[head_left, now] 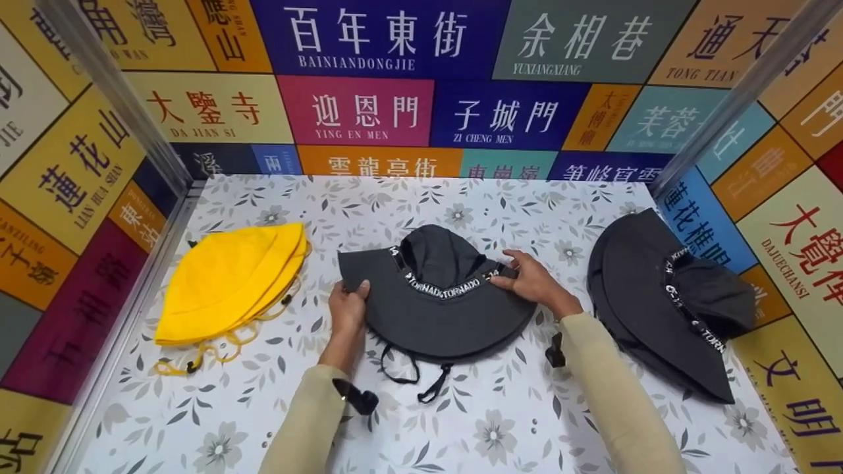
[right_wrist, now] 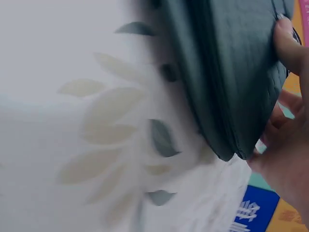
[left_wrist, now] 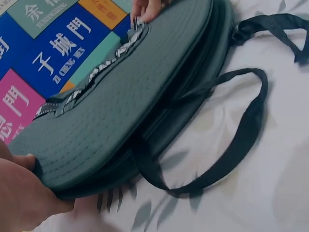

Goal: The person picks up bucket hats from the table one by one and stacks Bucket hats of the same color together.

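Observation:
A dark grey wide-brimmed hat (head_left: 435, 322) with a white-lettered band lies mid-table, its crown toward the back wall. My left hand (head_left: 347, 316) grips the brim's left end, thumb on top and fingers underneath. At the right end, my right hand (head_left: 533, 280) pinches the brim beside the band. Layered brim edges (left_wrist: 145, 140) show in the left wrist view, where a black chin strap (left_wrist: 260, 116) loops onto the table. The right wrist view also shows layered brim (right_wrist: 212, 96) with my right thumb lying on it; the fingers behind are partly hidden.
Stacked yellow hats (head_left: 230, 283) with thin cords lie at the left of the flower-patterned table (head_left: 487, 428). More dark grey hats (head_left: 645, 289) lie stacked at the right, near the side panel. Colourful sign-covered panels (head_left: 369, 105) enclose the back and sides.

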The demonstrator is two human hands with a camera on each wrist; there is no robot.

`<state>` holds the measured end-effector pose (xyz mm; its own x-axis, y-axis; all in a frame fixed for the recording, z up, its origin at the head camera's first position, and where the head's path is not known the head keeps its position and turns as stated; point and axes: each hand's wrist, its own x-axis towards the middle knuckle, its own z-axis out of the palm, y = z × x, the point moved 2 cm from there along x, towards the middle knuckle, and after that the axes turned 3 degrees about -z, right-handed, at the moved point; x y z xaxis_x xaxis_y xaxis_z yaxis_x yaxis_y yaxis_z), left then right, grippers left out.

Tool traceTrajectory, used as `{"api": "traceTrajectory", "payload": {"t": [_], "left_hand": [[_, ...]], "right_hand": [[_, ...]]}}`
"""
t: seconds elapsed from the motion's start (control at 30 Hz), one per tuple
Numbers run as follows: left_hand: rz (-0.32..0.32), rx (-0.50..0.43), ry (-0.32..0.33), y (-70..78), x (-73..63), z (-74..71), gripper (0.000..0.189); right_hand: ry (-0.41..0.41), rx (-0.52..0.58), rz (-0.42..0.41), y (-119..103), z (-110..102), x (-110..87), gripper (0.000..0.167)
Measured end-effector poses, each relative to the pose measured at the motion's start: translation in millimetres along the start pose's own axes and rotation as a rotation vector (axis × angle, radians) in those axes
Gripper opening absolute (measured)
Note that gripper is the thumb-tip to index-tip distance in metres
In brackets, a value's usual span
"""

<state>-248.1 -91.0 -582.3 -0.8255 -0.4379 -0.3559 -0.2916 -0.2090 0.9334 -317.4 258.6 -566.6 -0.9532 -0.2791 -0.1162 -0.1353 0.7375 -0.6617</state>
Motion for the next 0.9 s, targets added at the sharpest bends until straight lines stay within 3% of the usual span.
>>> {"api": "traceTrajectory", "payload": {"t": [0.23, 0.43, 0.53, 0.73, 0.9], "left_hand": [[-0.039, -0.019, 0.010, -6.0, -2.6, 18.2, 0.045], [-0.024, -0.001, -0.031, -15.4, -0.7, 18.3, 0.054], [-0.006, 0.117, -0.022, -16.8, -3.1, 11.5, 0.053], [0.097, 0.507, 0.024, -7.6, -5.3, -13.1, 0.059], [0.176, 0.597, -0.064, -2.2, -5.0, -28.7, 0.055]], "right_hand": [[0.169, -0.151, 0.217, 9, 9, -4.4, 0.074], [0.304, -0.043, 0.276, 4, 20, -5.6, 0.069], [0.326, -0.023, 0.259, 4, 26, -6.2, 0.062], [0.253, -0.010, 0.228, 12, 30, -12.0, 0.061], [0.273, 0.021, 0.196, 23, 22, -17.3, 0.063]]}}
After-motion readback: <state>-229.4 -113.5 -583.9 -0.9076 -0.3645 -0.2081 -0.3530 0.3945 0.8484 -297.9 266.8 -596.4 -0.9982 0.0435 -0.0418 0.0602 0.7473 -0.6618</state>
